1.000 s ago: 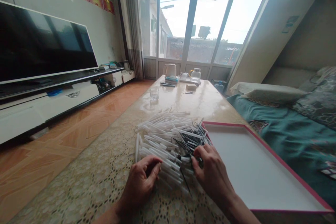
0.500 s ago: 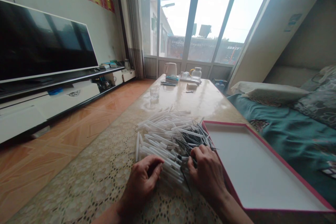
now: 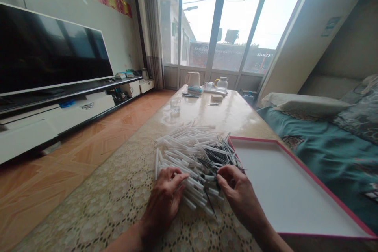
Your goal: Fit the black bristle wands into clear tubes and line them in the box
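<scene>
A loose pile of white plastic tubes (image 3: 189, 138) lies on the patterned tabletop, with thin dark sticks (image 3: 217, 153) heaped at its right side. My left hand (image 3: 165, 193) rests at the near left edge of the pile, its fingers bent together over the white tubes. Whatever lies between those fingertips is hidden. On the other side, my right hand (image 3: 238, 187) pinches with thumb and forefinger at the near end of the dark sticks. A thin dark piece shows at its fingertips.
A shallow white tray with a pink rim (image 3: 295, 189) sits right of the pile. Farther along the table (image 3: 118, 189) stand a drinking glass (image 3: 175, 105), a small box (image 3: 217, 97) and a glass jug (image 3: 222, 83). A bed (image 3: 325, 138) is at the right.
My left hand has gone from a pinch beside the pile to fingers over the tubes. My right hand has turned and shifted slightly right, its thumb and forefinger now pinched together.
</scene>
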Motion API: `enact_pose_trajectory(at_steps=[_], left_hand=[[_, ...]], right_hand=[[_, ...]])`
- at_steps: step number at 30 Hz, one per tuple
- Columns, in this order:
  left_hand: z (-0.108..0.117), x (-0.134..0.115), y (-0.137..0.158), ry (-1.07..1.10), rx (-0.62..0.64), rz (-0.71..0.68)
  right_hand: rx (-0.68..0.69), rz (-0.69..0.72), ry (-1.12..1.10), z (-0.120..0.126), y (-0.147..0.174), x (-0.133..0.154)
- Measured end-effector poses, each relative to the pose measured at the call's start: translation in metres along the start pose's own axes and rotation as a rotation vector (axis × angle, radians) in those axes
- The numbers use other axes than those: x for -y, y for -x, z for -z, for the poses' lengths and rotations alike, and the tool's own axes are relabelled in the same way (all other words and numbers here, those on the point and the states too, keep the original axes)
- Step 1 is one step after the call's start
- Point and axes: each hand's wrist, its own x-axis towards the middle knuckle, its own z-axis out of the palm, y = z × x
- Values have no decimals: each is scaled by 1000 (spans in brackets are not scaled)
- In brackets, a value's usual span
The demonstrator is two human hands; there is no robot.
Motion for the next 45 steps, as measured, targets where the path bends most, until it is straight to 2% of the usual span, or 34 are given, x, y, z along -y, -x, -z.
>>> enact_pose_trajectory(at_steps=[5,11,14,17,22,31,36,38,40,42,43,45], left_hand=[[-1,0,-2,-10,6,-30],[3,-1,-4,-12,-87,-90],[8,-1,-6,-13,-163,-122],[12,-2,-8,-40,-187,-116],[13,-5,-8,-74,-110,-96],[11,-11,-6,-75,-35,-193],[8,-19,2,-55,95,-303],[8,-21,5,-48,72,-316],[8,-22,8,2,-59,-215],[7,-22,8,176,-187,7],[6,-23,8,322,-196,150],[2,-26,7,696,-87,428]], right_hand=[[60,7,-25,-5,9,13],[49,14,-98,-10,15,1],[7,75,-59,-13,20,-4],[-8,180,-19,-15,26,-6],[-9,319,96,-19,33,-8],[106,347,271,-23,34,-10],[136,399,303,-36,37,-7],[145,393,316,-39,36,-9],[102,364,303,-38,34,-11],[36,321,246,-36,31,-13],[10,306,210,-34,31,-13],[0,305,152,-33,30,-11]])
